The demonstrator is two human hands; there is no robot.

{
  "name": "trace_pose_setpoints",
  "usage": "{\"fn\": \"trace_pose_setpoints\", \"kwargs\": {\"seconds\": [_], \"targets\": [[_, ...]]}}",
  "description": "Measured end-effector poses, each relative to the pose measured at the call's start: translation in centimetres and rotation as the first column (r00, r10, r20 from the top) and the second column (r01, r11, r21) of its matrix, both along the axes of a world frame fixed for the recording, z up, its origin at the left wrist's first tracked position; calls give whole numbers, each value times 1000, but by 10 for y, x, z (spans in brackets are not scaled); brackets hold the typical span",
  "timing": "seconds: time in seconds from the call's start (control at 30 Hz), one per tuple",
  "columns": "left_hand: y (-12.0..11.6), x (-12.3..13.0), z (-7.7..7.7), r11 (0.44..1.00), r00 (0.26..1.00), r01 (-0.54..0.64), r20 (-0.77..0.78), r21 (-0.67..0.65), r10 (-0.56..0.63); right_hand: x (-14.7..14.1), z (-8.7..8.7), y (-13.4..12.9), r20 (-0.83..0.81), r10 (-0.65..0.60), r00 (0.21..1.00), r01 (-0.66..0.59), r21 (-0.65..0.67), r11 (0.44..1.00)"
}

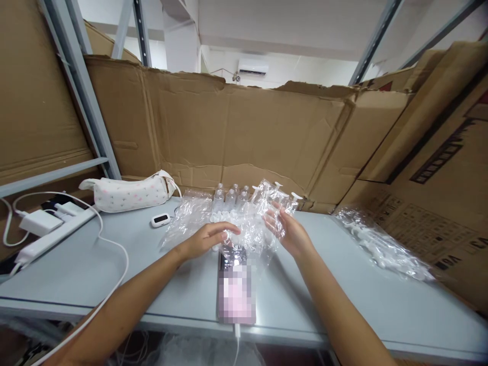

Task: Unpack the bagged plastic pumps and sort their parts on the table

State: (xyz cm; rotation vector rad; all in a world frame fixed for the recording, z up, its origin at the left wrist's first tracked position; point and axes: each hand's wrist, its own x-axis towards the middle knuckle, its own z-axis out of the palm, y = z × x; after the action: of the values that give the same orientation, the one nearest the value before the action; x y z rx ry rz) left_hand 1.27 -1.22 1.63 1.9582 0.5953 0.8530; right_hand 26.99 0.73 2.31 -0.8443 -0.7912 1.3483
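Note:
A crumpled clear plastic bag [254,223] spreads between my two hands, above the far end of a phone [236,290]. My left hand [209,238] has its thumb and forefinger at the bag's near left edge, closed on the film. On the other side, my right hand [292,235] grips the bag, its fingers partly seen through the film. Small white caps [224,216] lie in a heap just beyond my left hand. Behind them stand several clear bottles [230,198]. White pump tops [296,196] show beside the raised film; whether they are inside it is unclear.
More clear plastic [190,213] lies left of the bottles, near a small white device [160,220] and a floral pouch [129,193]. A power strip [57,234] with a white cable is at far left. Bagged white parts [381,246] lie right. Cardboard [247,122] walls the back.

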Motion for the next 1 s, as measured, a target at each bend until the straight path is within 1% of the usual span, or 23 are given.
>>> {"fn": "trace_pose_setpoints", "kwargs": {"seconds": [0.1,0.17,0.27,0.33,0.4,0.53,0.63,0.7,0.8,0.87,0.93,1.0], "targets": [[-3,3,-1,997,999,27,-44,-66,-30,-1,2,-1,11,42,999,-42,25,999],[-5,6,-3,996,999,2,-47,-86,-6,-3,2,-1,-13,87,996,-86,47,995],[-7,9,-4,992,997,-77,-29,-103,74,-6,0,-2,-30,146,989,-143,90,986],[-8,10,-3,985,991,-134,-10,-106,134,-8,-2,-3,8,179,984,-179,96,979],[-8,10,-3,981,987,-158,8,-109,160,-9,-5,-4,64,196,978,-201,82,976],[-7,8,-3,990,992,-130,-8,-54,129,-13,-7,-8,133,233,963,-243,68,968],[-5,6,-3,987,987,-160,-11,-29,160,-15,-6,-14,179,305,935,-323,80,943],[-4,5,-2,979,979,-199,40,-53,201,-16,-3,-19,231,345,909,-377,110,920],[-3,5,0,965,958,-228,146,-132,246,-17,1,-26,324,442,837,-499,117,859],[-3,6,1,959,948,-230,185,-164,259,-18,3,-29,374,492,786,-566,115,816],[-5,7,3,959,948,-229,187,-166,259,-20,3,-30,415,477,775,-573,143,807],[-7,9,3,962,957,-209,165,-174,237,-22,2,-30,439,423,793,-537,175,825]]}}
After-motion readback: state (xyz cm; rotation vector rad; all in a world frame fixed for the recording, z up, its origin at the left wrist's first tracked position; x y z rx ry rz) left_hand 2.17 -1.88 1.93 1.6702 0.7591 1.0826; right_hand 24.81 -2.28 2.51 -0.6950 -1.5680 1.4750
